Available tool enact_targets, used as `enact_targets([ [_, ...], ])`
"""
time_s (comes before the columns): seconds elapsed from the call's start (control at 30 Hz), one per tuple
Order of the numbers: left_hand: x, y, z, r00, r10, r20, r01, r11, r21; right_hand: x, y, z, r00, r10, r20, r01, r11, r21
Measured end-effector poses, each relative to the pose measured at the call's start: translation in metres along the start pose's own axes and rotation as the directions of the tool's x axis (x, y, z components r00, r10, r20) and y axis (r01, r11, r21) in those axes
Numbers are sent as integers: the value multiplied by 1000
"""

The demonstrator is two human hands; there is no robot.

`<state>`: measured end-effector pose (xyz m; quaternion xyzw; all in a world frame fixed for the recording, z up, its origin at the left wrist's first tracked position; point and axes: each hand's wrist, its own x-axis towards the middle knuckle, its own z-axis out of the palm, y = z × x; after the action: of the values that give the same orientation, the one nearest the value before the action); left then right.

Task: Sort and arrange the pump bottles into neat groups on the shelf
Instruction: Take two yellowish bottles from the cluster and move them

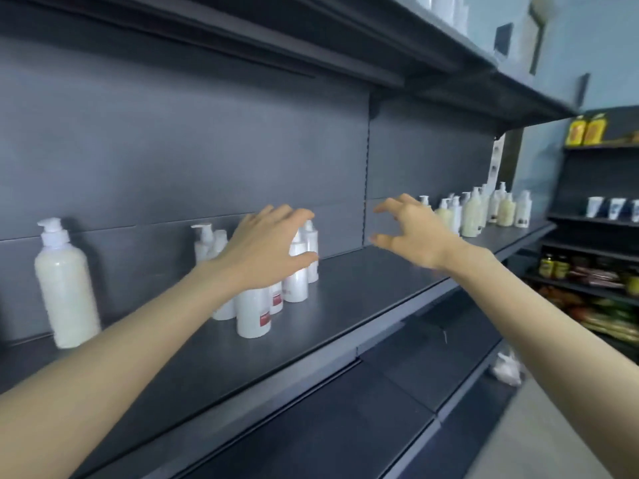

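Scene: A person stretches both bare arms toward a dark metal shelf point(345, 305) in a shop aisle, seen from head height.
Left hand: The left hand point(262, 250) is spread over the tops of a tight cluster of white bottles point(252, 316). Its fingers are nearly straight and the thumb is out beside the rightmost bottle. It curls round none of them, and blur leaves it unclear whether the fingertips actually touch the pumps.
Right hand: The right hand point(411, 233) hangs in the air above a bare stretch of shelf, to the right of the cluster. Its fingers are apart and loosely hooked, the thumb is low, and it has hold of nothing.
White bottles: They stand upright left of the shelf's middle, packed against one another, some with a red label low on the front.
Cream bottle: One large cream bottle point(65, 285) with a white pump stands upright alone at the far left, well apart from the cluster.
Far bottles: A mixed bunch of white and cream far bottles point(484, 212) stands at the right end of the same shelf, beyond the right hand.
Surroundings: An upper shelf point(449, 63) overhangs, and a lower shelf point(345, 409) sits beneath. A side rack point(594, 264) at right carries jars and packets, with yellow packs point(587, 131) on top. A white bag point(506, 369) lies on the floor.
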<state>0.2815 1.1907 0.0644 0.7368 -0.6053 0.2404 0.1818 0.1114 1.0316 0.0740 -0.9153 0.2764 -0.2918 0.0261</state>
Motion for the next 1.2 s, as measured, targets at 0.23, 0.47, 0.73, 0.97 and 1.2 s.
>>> enact_targets([
  [0.23,82,118,57,997,80,-6,-80,996,-45,-25,142,-45,998,67,-13,-68,996,-66],
  [0.47,158,204,110,990,137,15,-136,989,-53,-25,257,-70,990,139,-14,-140,988,-61],
  [0.73,255,240,174,989,146,2,-145,988,-57,27,363,-70,989,142,-41,-145,986,-80],
  [0.97,359,259,254,985,171,-15,-172,982,-75,96,465,-50,985,168,-45,-172,978,-117],
  [1.2,465,282,319,981,192,-32,-195,975,-107,162,566,-45,973,215,-79,-225,964,-144],
])
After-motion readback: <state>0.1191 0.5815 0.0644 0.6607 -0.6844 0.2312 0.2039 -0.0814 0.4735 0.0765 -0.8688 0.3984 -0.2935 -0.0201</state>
